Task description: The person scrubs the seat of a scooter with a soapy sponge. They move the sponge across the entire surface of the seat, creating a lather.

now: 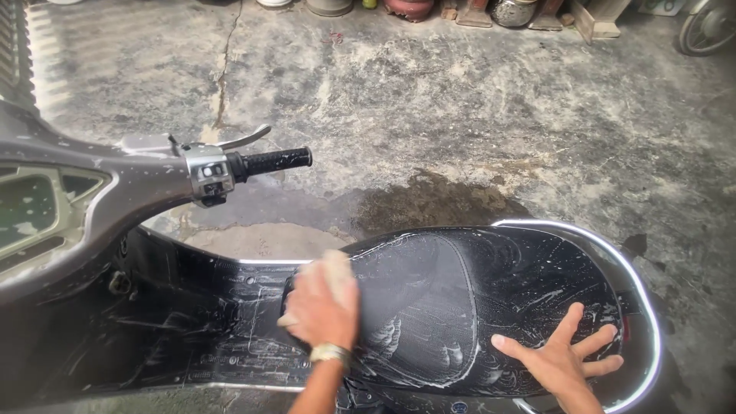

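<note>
Left hand (322, 307) grips a pale sponge (331, 270) against the soapy scooter seat (437, 299); right hand (563, 356) lies flat on the seat, fingers spread wide.

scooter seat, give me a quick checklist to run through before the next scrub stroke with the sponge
1. Sponge in hand: ok. The left hand presses a pale sponge on the front end of the black seat.
2. Seat braced: ok. The right hand lies flat, fingers spread, on the rear of the seat.
3. Suds on the seat: ok. White soap streaks cover most of it.
4. Footboard soaped: ok, thin streaks show.
5. Handlebar grip out of the stroke path: ok, it is well ahead of the seat.
6. Scooter stands steady: cannot tell, the stand and wheels are out of view.
</note>
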